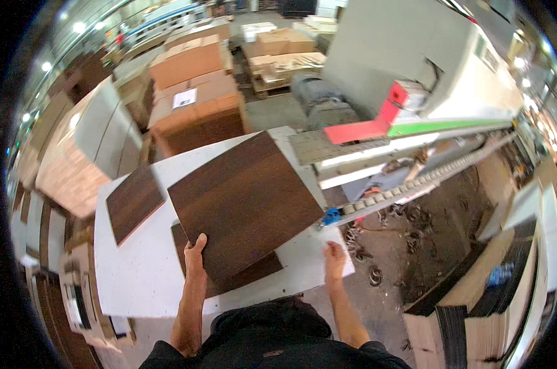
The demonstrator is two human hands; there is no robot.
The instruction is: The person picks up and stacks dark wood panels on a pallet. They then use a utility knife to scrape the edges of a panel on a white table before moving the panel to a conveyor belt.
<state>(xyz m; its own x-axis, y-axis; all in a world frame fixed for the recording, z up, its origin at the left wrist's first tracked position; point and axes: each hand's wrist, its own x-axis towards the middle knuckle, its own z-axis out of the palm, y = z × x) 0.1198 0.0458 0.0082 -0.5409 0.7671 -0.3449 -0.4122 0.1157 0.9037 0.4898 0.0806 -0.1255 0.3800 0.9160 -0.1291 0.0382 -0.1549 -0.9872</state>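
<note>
Left hand (195, 251) grips the dark panel's (244, 206) near corner; right hand (335, 255) rests released on the white table (137, 270), right of it

a bright, evenly lit interior is shown, with light supplied by ceiling lamps (77, 27) seen as small glaring spots at the upper left and by more at the far right rim. only soft, short shadows are cast under the dark panel (244, 206) at centre. strong fisheye bending is seen toward the rim, which is enclosed by a black vignette. detail is softened and slightly blurred at the edges.
</note>
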